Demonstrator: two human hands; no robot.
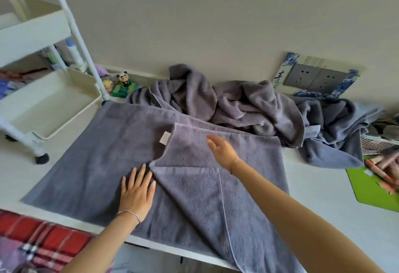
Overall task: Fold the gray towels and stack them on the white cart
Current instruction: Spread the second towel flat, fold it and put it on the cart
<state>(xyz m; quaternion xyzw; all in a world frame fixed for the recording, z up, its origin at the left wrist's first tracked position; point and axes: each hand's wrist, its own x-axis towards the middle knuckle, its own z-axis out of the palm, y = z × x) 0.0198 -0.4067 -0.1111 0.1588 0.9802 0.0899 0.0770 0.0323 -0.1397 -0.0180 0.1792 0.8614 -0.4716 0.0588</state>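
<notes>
Near the counter's front edge the left hand, fingers spread flat, presses the gray towel, probably to anchor it. The right hand, open and relaxed, is over the folded flap, I think to flatten it.

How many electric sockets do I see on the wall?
2. The left socket and the right socket sit side by side in a blue patterned frame, above the pile of gray towels. More may be hidden behind the towels.

White desk, loaded.
A gray towel spread at centre, towel heap above it, white cart upper left, green mat right.
</notes>
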